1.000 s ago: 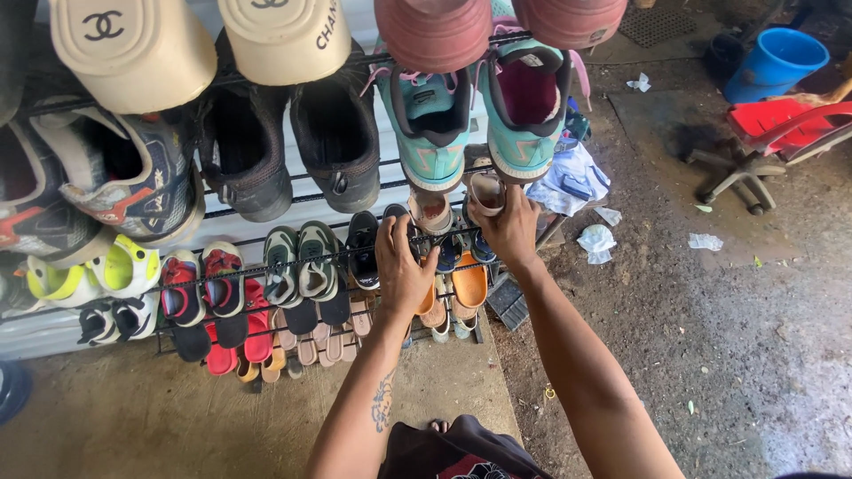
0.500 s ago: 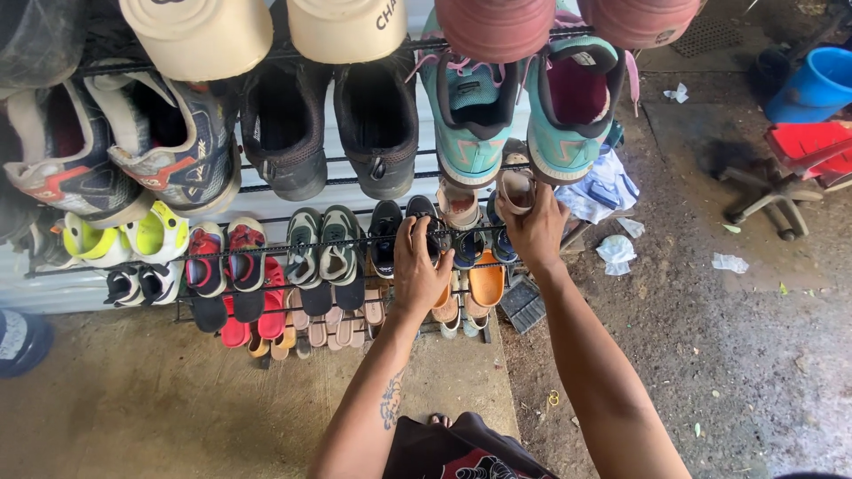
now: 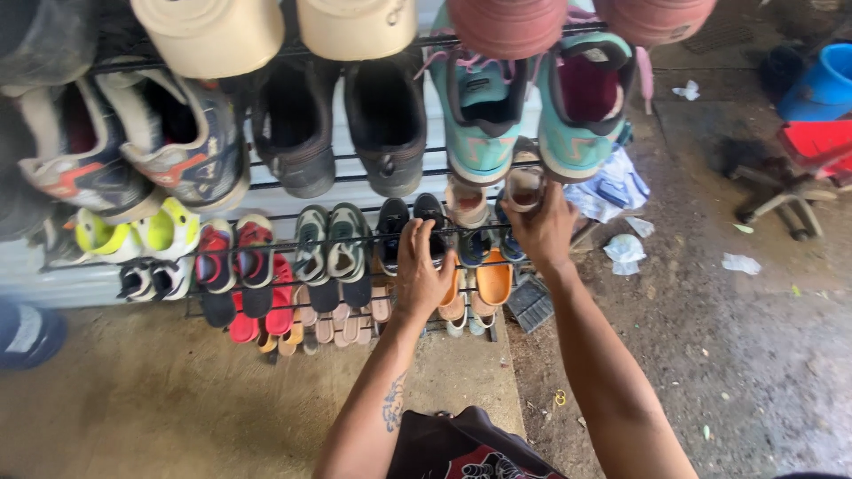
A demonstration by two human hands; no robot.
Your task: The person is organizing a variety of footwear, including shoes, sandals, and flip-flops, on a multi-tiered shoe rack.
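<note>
Clearly both hands are busy on the wire shoe rack (image 3: 266,247), at its right end. The left hand (image 3: 421,270) is curled over a small black shoe (image 3: 432,215) on a middle shelf, fingers wrapped around its toe and the wire rail beneath, so it holds the shoe rather than hovering. The right hand (image 3: 543,229) closes on a small pink-and-white shoe (image 3: 523,186) just beside it, with that shoe's mate (image 3: 464,202) between the two hands. To do this well, each shoe should sit flat across two rails and square with its partner (a tilted sole would likely slip through the gaps).

Room is tight overhead: a pair of teal sneakers (image 3: 519,106) hangs directly above the hands, black sneakers (image 3: 342,124) to their left, so lifting straight up looks awkward. Below, orange sandals (image 3: 493,279) and other slippers crowd the lowest shelf. The rack's right edge is just past the right hand; beyond it lie a crumpled cloth (image 3: 611,189) and scraps of paper (image 3: 625,251) on open dirt floor (image 3: 754,355), which gives the elbow free room.
</note>
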